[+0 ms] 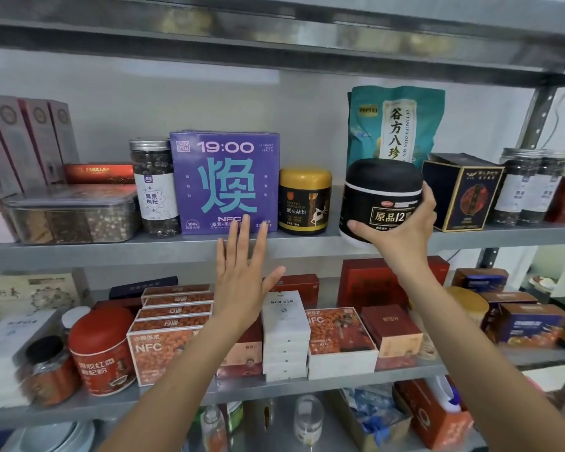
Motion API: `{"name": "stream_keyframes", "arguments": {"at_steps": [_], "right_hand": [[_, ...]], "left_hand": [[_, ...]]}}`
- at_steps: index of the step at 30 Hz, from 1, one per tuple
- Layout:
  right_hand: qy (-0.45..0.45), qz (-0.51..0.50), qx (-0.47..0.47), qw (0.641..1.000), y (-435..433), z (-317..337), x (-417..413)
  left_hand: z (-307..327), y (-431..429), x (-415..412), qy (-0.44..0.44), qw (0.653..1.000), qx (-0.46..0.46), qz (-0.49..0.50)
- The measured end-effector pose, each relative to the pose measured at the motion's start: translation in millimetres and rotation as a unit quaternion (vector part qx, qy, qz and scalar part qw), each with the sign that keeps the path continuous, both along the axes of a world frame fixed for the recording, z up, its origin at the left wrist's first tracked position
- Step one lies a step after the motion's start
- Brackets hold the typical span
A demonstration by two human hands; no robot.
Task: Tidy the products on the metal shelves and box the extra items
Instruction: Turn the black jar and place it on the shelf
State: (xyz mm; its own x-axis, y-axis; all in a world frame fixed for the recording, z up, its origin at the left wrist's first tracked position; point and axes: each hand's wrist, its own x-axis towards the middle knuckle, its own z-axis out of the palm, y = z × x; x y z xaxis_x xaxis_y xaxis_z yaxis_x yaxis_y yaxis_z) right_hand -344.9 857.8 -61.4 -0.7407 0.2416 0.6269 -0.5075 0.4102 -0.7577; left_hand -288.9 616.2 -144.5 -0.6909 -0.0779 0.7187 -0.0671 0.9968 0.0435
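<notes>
Head view: my right hand (402, 233) has its grip closed around the black jar (380, 199), thumb across the lower front of the label and fingers wrapped round the jar's right side. The jar is tilted a little, its base at the front edge of the metal shelf (111, 252); I cannot tell whether it rests on the shelf or hangs just clear. Taking that jar as the landmark: just to its left stands a gold-lidded jar (304, 201), and left of that a purple box (225, 182) marked 19:00. Behind the jar leans a teal pouch (397, 125), and just to its right sits a dark box (462, 192) with gold trim, then clear jars (529, 187) further right.

My left hand (242, 272) is open and flat, holding nothing, fingers spread and pointing up, fingertips overlapping the lower edge of the purple box, well left of the jar. Below the jar, the next shelf carries red and orange boxes (341, 334).
</notes>
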Motion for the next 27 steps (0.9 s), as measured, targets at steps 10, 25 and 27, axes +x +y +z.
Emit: {"name": "stream_keyframes", "arguments": {"at_steps": [10, 25, 27], "right_hand": [[-0.321, 0.296, -0.149, 0.887, 13.0, -37.3, 109.8], [-0.287, 0.395, 0.062, 0.87, 61.6, -113.9, 120.9], [-0.263, 0.396, 0.082, 0.876, 61.5, -119.0, 121.5]], "left_hand": [[36.9, 108.4, 56.0, -0.196, 0.588, 0.706, -0.343], [-20.2, 121.8, 87.0, -0.325, 0.191, 0.9, -0.218], [-27.8, 123.0, 89.3, -0.323, 0.189, 0.896, -0.239]]}}
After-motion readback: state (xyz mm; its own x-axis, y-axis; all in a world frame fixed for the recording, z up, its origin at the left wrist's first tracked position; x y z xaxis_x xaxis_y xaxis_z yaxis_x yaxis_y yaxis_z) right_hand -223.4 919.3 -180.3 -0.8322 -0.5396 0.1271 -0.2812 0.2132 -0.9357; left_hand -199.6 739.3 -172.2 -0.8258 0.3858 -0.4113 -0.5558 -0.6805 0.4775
